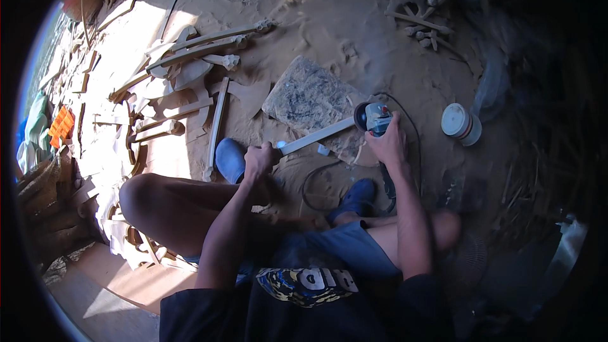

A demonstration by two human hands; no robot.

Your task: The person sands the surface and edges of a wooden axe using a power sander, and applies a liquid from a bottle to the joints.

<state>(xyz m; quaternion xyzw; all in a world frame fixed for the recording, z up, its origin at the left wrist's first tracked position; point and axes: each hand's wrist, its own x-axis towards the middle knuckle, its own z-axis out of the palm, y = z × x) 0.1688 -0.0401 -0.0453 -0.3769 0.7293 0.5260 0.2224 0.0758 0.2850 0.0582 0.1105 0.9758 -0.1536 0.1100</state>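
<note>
My left hand [259,161] grips the near end of a long pale wooden strip [315,137] that runs up and right onto a flat grey stone slab [308,96]. My right hand [387,144] holds a blue-grey angle grinder [373,118], its disc against the far end of the strip. The grinder's black cord [315,185] loops over the sawdust between my feet, which are in blue shoes [230,159].
Carved wooden pieces [190,50] lie in piles on the sawdust floor to the left and at the far top. A small white round container [460,123] stands to the right of the grinder. Dark clutter fills the right side.
</note>
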